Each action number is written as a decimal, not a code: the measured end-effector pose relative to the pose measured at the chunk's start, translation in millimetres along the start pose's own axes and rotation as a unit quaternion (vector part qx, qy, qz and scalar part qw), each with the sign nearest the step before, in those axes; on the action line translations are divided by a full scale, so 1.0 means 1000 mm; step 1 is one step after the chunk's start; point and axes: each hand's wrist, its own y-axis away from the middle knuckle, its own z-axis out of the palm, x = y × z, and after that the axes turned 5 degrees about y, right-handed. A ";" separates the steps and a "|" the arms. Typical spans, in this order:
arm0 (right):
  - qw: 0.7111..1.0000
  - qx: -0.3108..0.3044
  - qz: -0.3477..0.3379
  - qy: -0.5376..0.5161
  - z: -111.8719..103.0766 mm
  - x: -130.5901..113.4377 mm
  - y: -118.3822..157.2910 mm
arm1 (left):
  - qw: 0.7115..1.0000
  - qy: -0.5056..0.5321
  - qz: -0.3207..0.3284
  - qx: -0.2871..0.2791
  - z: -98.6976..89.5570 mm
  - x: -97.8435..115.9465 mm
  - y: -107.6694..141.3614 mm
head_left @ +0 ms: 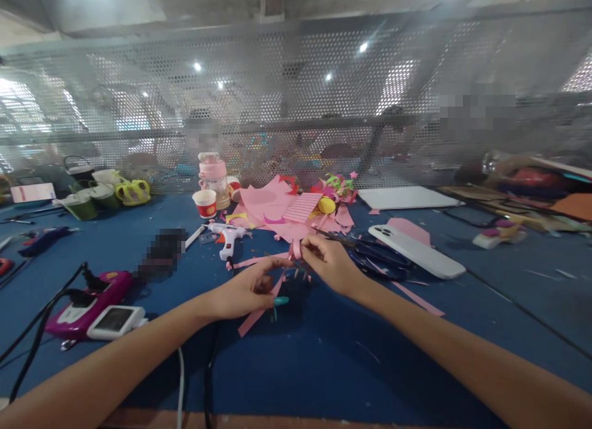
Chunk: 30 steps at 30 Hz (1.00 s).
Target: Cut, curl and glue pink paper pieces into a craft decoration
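Blue table (324,367), white glue gun (228,238), striped pink paper (302,207)

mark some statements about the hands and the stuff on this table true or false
1. The right hand holds a curled pink strip. True.
2. The glue gun lies right of the white phone. False: it lies to the phone's left.
3. Black plugs sit in the magenta power strip. True.
4. The red-and-white cup left of the bottle is tipped over. False: it stands upright.
5. A flat white panel lies beyond the phone. True.
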 end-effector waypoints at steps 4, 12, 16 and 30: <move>0.997 -0.028 0.022 -0.075 -0.001 0.004 -0.003 | 0.991 0.136 -0.007 -0.016 -0.002 0.005 -0.001; 0.970 -0.085 0.065 -0.220 -0.001 0.011 -0.007 | 0.975 0.214 -0.025 0.064 -0.009 0.001 -0.007; 0.984 -0.070 0.029 -0.159 0.000 0.010 -0.007 | 0.976 0.180 -0.060 0.110 -0.009 0.001 -0.009; 0.991 -0.100 -0.007 -0.089 0.009 -0.010 0.007 | 0.992 0.028 -0.050 0.115 -0.001 0.001 -0.003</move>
